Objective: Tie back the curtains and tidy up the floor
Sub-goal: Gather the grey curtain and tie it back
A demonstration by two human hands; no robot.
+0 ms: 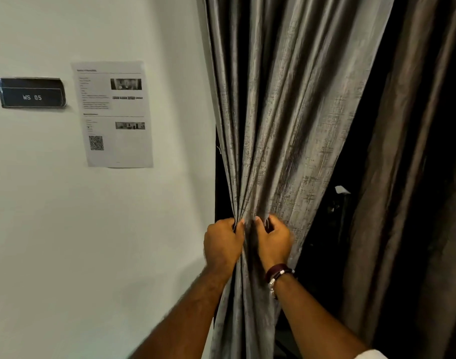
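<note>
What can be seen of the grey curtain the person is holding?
The grey curtain hangs beside the white wall, in front of a dark opening. Its cloth looks thick, slightly shiny and streaked, and falls in long vertical folds. The folds are drawn in to a narrow bunch at hand height and spread out again above. The left hand and right hand grip the bunch side by side. No tie-back is visible around it. A darker brown curtain hangs to its right.

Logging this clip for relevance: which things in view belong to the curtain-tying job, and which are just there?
Belongs to the job:
- grey curtain, gathered into folds
- left hand, gripping the folds
- right hand, pinching the fabric beside it
- brown curtain, hanging loose on the right

Just there:
- "WS 05" wall sign
- printed sheet with QR code
- bracelets on the right wrist
</note>
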